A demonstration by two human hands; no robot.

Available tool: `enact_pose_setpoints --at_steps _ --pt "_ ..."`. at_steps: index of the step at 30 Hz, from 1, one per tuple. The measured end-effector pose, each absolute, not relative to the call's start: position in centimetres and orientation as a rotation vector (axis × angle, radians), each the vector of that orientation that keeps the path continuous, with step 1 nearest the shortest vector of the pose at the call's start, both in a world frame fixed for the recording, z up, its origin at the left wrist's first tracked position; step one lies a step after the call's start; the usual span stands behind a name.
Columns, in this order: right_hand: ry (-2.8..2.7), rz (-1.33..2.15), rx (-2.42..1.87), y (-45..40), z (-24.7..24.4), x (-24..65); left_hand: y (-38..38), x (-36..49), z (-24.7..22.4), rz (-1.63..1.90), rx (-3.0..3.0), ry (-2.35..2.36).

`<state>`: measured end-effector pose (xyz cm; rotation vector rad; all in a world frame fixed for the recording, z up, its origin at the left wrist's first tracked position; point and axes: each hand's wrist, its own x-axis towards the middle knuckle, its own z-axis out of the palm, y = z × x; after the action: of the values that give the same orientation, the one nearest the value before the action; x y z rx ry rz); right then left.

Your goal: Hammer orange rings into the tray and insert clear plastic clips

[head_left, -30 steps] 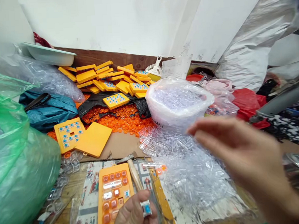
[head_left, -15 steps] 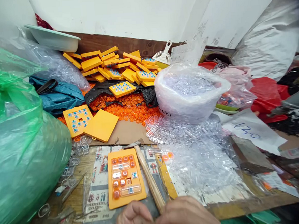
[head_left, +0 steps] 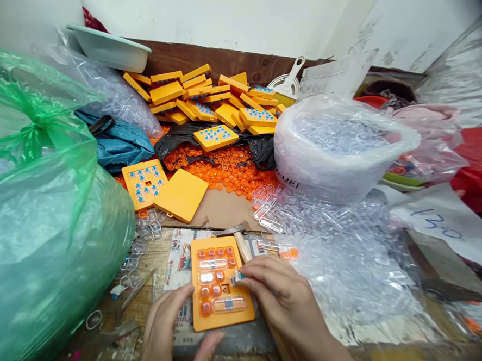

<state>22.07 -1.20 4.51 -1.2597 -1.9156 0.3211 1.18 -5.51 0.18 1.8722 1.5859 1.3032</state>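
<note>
The yellow panel (head_left: 249,314) lies flat on a printed sheet in front of me, set with orange-rimmed clear caps and two long clear ones. My right hand (head_left: 287,300) is at its right side, thumb and fingers pinching a small clear cap (head_left: 237,276) over the spot where a blue switch sits; the fingers partly hide it. Below that row, a square hole (head_left: 225,289) shows in the panel. My left hand (head_left: 164,332) is by the panel's left edge, thumb and fingers apart and holding nothing. A wooden-handled hammer (head_left: 242,246) lies beside the panel, partly under my right hand.
Clear long caps (head_left: 343,250) spread over the right side, below a white bag (head_left: 306,171) full of them. Orange rings (head_left: 228,176) and stacked yellow panels (head_left: 166,92) lie at the back. A bulging green bag (head_left: 58,257) stands left; loose square caps (head_left: 149,227) lie beside it.
My hands have come apart from the table's front edge and moved forward to the panel. The right now holds a small clear cap at the blue switch; the view has shifted slightly.
</note>
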Motion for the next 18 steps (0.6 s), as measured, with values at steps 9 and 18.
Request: enact_pose_setpoints --at_steps 9,18 --pt "-2.090 0.394 -1.246 -0.7 3.6 20.7 -4.7 1.6 -2.0 1.129 2.142 1.586" --pt "-2.165 0.380 -1.268 -0.3 3.9 20.4 -4.7 0.6 -2.7 0.997 2.263 1.587"
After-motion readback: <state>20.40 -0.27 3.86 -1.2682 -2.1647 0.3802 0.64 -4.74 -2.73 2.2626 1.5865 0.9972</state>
